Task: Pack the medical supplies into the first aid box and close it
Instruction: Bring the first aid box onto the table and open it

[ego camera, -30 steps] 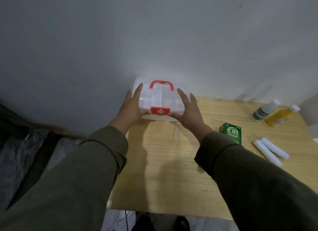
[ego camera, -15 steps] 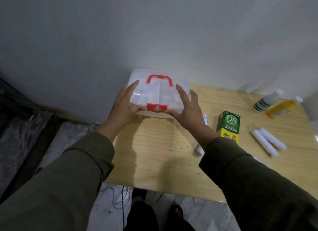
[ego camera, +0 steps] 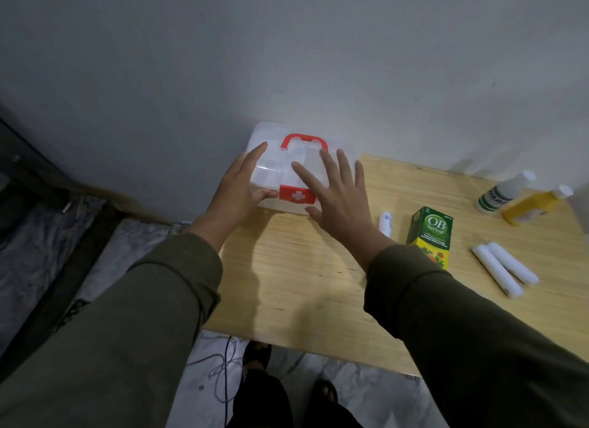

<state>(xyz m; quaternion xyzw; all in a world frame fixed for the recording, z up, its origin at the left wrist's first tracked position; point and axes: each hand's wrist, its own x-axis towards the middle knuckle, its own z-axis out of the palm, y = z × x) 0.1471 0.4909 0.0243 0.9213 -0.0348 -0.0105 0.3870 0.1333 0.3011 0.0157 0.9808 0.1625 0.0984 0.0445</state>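
Wooden table (ego camera: 302, 284) by a wall (ego camera: 318, 60): closed first aid box (ego camera: 277, 172) at its far-left corner. Left hand (ego camera: 239, 191) braces it, fingers flat; right hand (ego camera: 338, 198) spread, empty. Unlatching could shove it off the edge.

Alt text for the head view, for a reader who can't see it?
The left hand and right hand, fingers straight, flank a closed clear first aid box on a wooden table. A green carton, white rolls, white bottle, yellow bottle and small tube wait unpacked to its right.
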